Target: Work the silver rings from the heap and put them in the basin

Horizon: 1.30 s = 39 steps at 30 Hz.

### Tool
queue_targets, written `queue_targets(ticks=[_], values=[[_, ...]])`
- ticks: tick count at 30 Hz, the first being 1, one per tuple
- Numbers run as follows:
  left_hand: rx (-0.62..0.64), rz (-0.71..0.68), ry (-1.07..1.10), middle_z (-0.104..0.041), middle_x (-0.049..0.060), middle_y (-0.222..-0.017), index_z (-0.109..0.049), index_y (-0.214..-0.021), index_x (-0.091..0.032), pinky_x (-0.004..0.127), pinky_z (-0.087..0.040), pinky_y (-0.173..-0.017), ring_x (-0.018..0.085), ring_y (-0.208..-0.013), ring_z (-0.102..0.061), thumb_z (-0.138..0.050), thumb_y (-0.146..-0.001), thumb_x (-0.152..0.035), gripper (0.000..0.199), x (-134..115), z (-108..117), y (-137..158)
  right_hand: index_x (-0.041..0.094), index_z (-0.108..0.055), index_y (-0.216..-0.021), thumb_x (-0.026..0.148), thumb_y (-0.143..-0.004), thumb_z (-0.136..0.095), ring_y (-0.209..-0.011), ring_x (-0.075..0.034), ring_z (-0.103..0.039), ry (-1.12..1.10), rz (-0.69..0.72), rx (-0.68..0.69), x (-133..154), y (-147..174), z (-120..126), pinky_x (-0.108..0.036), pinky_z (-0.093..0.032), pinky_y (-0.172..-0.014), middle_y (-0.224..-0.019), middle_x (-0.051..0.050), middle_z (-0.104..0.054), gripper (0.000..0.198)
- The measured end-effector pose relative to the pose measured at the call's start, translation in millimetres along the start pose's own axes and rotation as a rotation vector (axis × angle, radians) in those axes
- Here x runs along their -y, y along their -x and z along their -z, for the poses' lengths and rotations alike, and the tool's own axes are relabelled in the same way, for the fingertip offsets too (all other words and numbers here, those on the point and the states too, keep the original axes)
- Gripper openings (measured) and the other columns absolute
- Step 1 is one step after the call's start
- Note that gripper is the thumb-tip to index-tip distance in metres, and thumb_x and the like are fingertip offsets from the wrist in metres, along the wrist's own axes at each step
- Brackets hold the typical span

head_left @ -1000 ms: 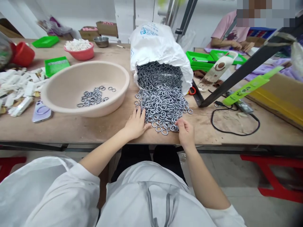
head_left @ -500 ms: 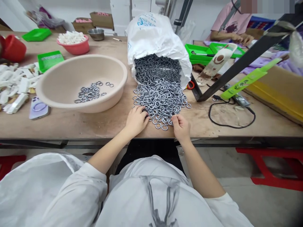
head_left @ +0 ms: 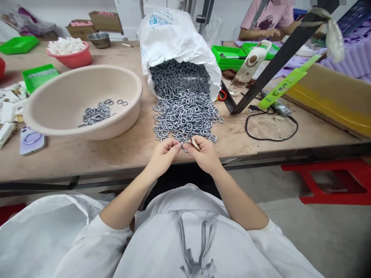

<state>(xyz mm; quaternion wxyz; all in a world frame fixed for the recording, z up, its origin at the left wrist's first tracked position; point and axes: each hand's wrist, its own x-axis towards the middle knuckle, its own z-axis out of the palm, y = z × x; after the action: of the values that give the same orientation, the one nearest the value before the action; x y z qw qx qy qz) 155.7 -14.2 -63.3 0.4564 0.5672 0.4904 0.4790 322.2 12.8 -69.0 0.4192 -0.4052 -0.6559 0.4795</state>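
My left hand (head_left: 164, 154) is closed, its thumb and finger pinching a grey ring (head_left: 185, 142) at the table's front edge. My right hand (head_left: 207, 155) meets it there, fingers closed around a small tool with a tan handle (head_left: 196, 144) and a dark tip. Its thumb is at the other side of the same ring, and whether it grips the ring too I cannot tell. Just beyond both hands lies a heap of loose grey rings (head_left: 185, 112), spilling from a white sack (head_left: 174, 38) on its side. To the left, a wide beige basin (head_left: 127, 83) holds a small cluster of rings.
A phone (head_left: 32, 139) lies left of the basin, near white pieces (head_left: 8, 112). Right of the heap, a dark metal bar (head_left: 261, 81) slants up beside a cable (head_left: 268, 139). Green trays (head_left: 228, 54) and a co-worker (head_left: 265, 19) are behind.
Both hands have come together from either side of the heap's front, and a ring is now between them. The view has shifted a little to the right.
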Motion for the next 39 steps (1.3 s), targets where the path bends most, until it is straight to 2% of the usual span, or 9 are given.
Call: queue_targets(ticks=[2,5,12,18,21,27,32,34,39], values=[[0.024,-0.046,-0.090,-0.057,0.001,-0.071,-0.062,-0.074,-0.017,0.028,-0.042,-0.072,0.015,-0.073,-0.051,-0.059,-0.088,-0.044,0.031,-1,-1,7,0.020,-0.049,-0.064,0.058,-0.079,-0.072,-0.058,-0.009,-0.035,-0.057,-0.035,0.076,7,0,0,-0.025,-0.031,-0.055,-0.060,0.006,-0.040,0.047],[0.151,0.011,0.071,-0.059,0.002,-0.075,-0.063,-0.077,-0.017,0.029,-0.045,-0.075,0.016,-0.075,-0.052,-0.055,-0.090,-0.051,0.037,2,-6,15,0.020,-0.050,-0.064,0.068,-0.075,-0.070,-0.058,-0.010,-0.046,-0.215,-0.079,0.199,8,2,-3,-0.026,-0.041,-0.057,-0.060,0.004,-0.049,0.053],[0.055,0.176,0.430,-0.052,-0.001,-0.065,-0.056,-0.068,-0.017,0.025,-0.041,-0.066,0.012,-0.064,-0.047,-0.059,-0.088,-0.045,0.034,10,-21,29,0.024,-0.055,-0.094,0.058,-0.080,-0.072,-0.056,-0.013,-0.060,-0.278,-0.043,0.120,2,13,-16,-0.028,-0.049,-0.057,-0.067,0.005,-0.062,0.042],[0.109,0.187,0.504,-0.050,-0.001,-0.062,-0.051,-0.066,-0.018,0.026,-0.041,-0.064,0.011,-0.060,-0.046,-0.058,-0.090,-0.047,0.039,4,-15,33,0.022,-0.057,-0.075,0.069,-0.092,-0.046,-0.062,-0.014,-0.052,0.064,0.116,0.005,6,16,-6,-0.028,-0.042,-0.061,-0.067,0.000,-0.058,0.051],[0.101,0.233,0.557,-0.050,-0.001,-0.061,-0.052,-0.069,-0.018,0.025,-0.041,-0.062,0.010,-0.058,-0.045,-0.062,-0.087,-0.051,0.039,2,-13,30,0.021,-0.063,-0.074,0.062,-0.098,-0.038,-0.061,-0.014,-0.053,0.254,0.207,0.099,11,25,-2,-0.028,-0.040,-0.063,-0.067,-0.002,-0.063,0.053],[0.093,0.291,0.608,-0.048,-0.003,-0.059,-0.052,-0.071,-0.018,0.023,-0.038,-0.056,0.009,-0.054,-0.042,-0.072,-0.078,-0.056,0.044,2,-11,27,0.022,-0.062,-0.066,0.067,-0.096,-0.036,-0.059,-0.014,-0.050,0.439,0.168,0.152,10,26,-5,-0.027,-0.036,-0.061,-0.062,-0.002,-0.060,0.060],[0.387,0.217,0.458,-0.057,0.002,-0.059,-0.055,-0.065,-0.017,0.026,-0.042,-0.062,0.012,-0.058,-0.050,-0.058,-0.091,-0.051,0.043,2,0,37,0.021,-0.055,-0.064,0.065,-0.097,-0.036,-0.054,-0.013,-0.045,0.529,0.042,0.018,-5,5,3,-0.027,-0.028,-0.056,-0.056,0.001,-0.050,0.058],[0.322,0.192,0.449,-0.063,0.005,-0.064,-0.061,-0.068,-0.016,0.027,-0.045,-0.065,0.013,-0.062,-0.055,-0.058,-0.092,-0.048,0.041,2,10,39,0.021,-0.059,-0.069,0.062,-0.098,-0.037,-0.058,-0.014,-0.049,0.587,0.030,0.005,-7,-2,2,-0.027,-0.029,-0.057,-0.059,0.001,-0.054,0.055],[-0.181,0.189,0.457,-0.074,0.008,-0.085,-0.073,-0.087,-0.016,0.025,-0.053,-0.068,0.013,-0.069,-0.064,-0.075,-0.079,-0.043,0.029,2,49,35,0.024,-0.069,-0.107,0.052,-0.095,-0.054,-0.087,-0.021,-0.064,0.845,0.192,0.178,-4,-17,-30,-0.028,-0.036,-0.064,-0.102,-0.006,-0.072,0.034]])
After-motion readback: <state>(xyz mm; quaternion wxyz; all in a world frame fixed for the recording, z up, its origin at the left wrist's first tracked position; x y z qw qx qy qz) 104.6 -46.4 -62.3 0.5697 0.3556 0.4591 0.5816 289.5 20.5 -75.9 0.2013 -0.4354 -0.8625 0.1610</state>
